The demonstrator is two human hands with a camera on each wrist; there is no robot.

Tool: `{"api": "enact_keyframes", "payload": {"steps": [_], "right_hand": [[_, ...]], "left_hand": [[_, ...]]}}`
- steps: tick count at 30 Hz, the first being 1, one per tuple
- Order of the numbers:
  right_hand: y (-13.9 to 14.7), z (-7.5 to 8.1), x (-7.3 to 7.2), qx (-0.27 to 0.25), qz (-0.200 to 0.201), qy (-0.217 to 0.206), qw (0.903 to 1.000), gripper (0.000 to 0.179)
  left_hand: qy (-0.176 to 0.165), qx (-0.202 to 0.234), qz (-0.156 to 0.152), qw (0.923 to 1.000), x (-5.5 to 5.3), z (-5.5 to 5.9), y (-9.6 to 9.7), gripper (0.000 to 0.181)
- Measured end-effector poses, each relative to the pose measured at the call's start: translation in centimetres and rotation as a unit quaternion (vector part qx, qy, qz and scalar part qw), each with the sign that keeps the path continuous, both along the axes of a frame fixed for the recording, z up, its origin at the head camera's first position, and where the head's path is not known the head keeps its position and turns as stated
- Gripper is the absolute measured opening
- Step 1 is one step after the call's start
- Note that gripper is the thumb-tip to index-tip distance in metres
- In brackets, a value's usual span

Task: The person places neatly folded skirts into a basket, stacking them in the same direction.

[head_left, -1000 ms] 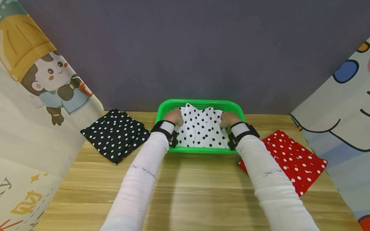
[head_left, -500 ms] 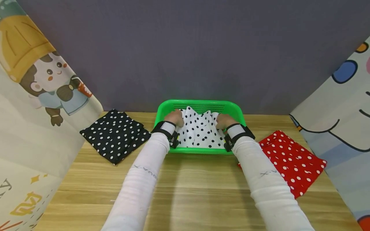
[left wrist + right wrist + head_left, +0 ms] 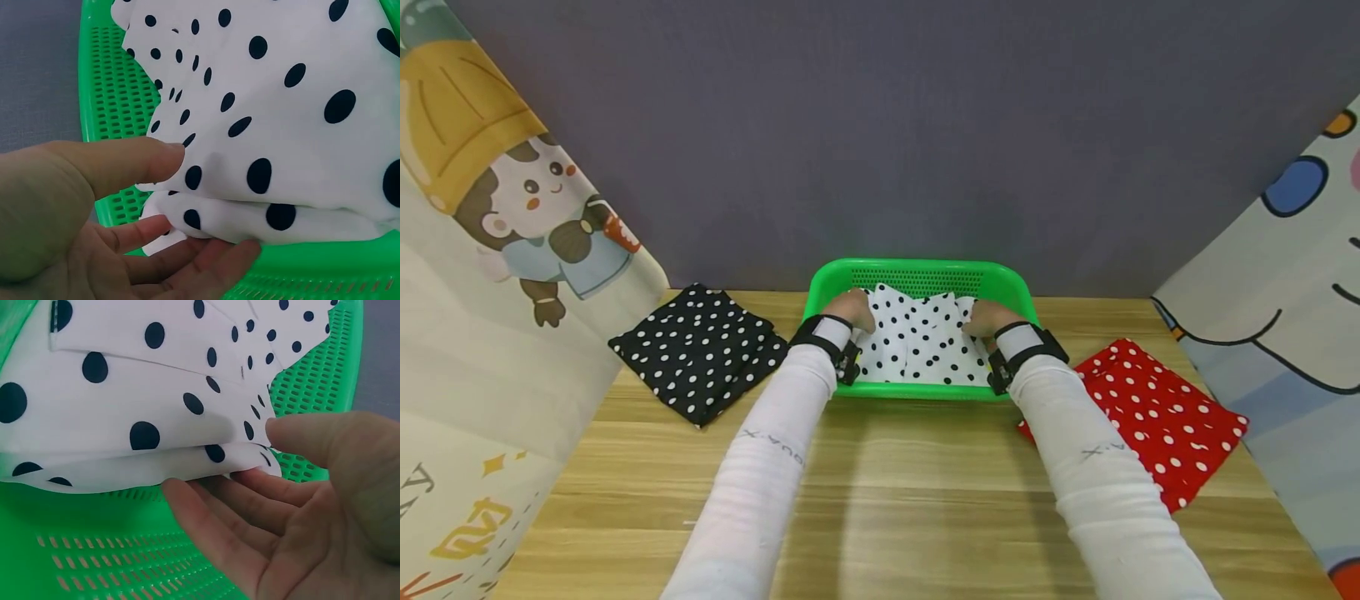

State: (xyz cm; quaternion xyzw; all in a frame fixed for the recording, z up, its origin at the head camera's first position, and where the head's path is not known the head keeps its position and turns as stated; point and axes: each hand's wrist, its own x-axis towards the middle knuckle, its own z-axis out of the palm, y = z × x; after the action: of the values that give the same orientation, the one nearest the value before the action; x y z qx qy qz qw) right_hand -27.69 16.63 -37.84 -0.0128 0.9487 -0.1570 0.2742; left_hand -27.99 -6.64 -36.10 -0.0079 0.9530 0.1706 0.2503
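Observation:
A folded white cloth with black dots (image 3: 925,337) lies in the green plastic basket (image 3: 925,391). My left hand (image 3: 853,308) is at the cloth's left side. In the left wrist view, its thumb (image 3: 159,159) lies over the cloth and its loosely extended fingers (image 3: 206,262) touch the folded edge from below. My right hand (image 3: 987,319) is at the opposite side. The right wrist view shows its thumb (image 3: 300,432) at the cloth's edge and its fingers (image 3: 219,515) spread under the fold. Neither hand pinches the cloth. In the head view the fingertips are hidden.
A folded black cloth with white dots (image 3: 700,354) lies on the wooden table (image 3: 910,500) left of the basket. To the right is a red cloth with white dots (image 3: 1165,417), partly covered by the right sleeve. A dark grey panel (image 3: 925,150) stands behind the basket.
The white cloth's back edge has sunk lower in the basket. My right hand shifted left, then slightly back right. My left hand stays almost in place.

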Motion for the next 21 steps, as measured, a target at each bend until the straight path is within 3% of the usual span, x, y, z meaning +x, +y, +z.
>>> {"api": "enact_keyframes", "payload": {"steps": [7, 14, 18, 21], "right_hand": [[0.1, -0.1, 0.1, 0.003, -0.006, -0.045, 0.999, 0.053], [0.1, 0.4, 0.3, -0.016, -0.004, -0.064, 0.9978, 0.056], [0.2, 1.1, 0.6, -0.012, 0.017, -0.06, 0.998, 0.057], [0.4, 1.8, 1.1, 0.001, 0.057, -0.034, 0.9978, 0.053]], "left_hand": [[-0.05, 0.011, 0.004, 0.9987, 0.0, 0.1, -0.4, 0.068], [-0.049, -0.006, -0.024, 0.9985, -0.3, -0.5, -1.1, 0.053], [-0.041, -0.026, -0.047, 0.9977, -0.2, -0.7, -1.4, 0.052], [-0.03, -0.027, -0.061, 0.9973, 0.1, -0.4, -1.5, 0.052]]}}
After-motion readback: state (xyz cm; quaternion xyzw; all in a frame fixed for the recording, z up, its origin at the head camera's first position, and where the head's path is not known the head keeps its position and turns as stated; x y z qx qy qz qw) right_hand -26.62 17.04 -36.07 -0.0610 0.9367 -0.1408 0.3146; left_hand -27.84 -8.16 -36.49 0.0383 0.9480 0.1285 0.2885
